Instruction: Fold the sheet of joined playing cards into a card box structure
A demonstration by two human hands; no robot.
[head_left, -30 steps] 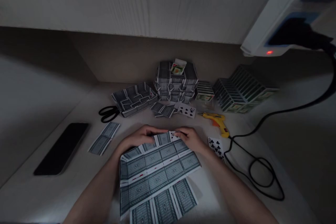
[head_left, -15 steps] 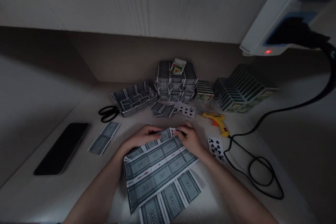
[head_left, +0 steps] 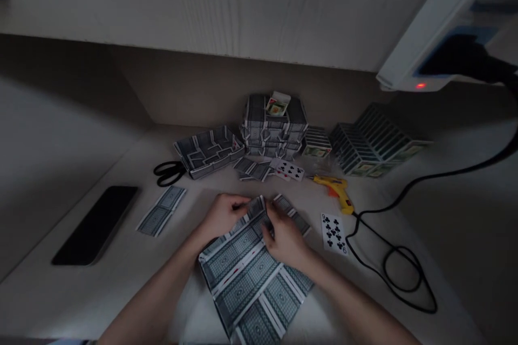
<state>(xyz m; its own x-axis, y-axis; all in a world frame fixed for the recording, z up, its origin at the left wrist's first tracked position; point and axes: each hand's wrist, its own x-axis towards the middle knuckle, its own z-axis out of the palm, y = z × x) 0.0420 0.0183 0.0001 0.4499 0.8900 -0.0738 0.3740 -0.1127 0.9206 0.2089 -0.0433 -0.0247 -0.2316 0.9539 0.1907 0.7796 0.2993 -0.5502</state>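
A box made of joined playing cards (head_left: 246, 275), blue-patterned backs outward, lies tilted on the table in front of me. My left hand (head_left: 226, 215) grips its far left edge, fingers curled over the rim and partly hidden. My right hand (head_left: 285, 234) is closed on the box's far right corner, with the thumb on the near side. A flap of cards (head_left: 289, 210) sticks out beyond the right hand. Nearby on the right lie a nine of clubs card (head_left: 334, 233) and a yellow glue gun (head_left: 335, 188).
Behind stand an open card tray (head_left: 208, 153), a stacked card box (head_left: 275, 126) and card packs (head_left: 364, 145). Loose cards (head_left: 253, 168) lie before them. Black scissors (head_left: 168, 172), a joined card strip (head_left: 162, 212) and a phone (head_left: 97, 226) are left. A black cable (head_left: 404, 245) loops at right.
The card box has turned, its right side swinging nearer to me. My right hand has shifted its hold along the corner, and a card flap now shows beyond it.
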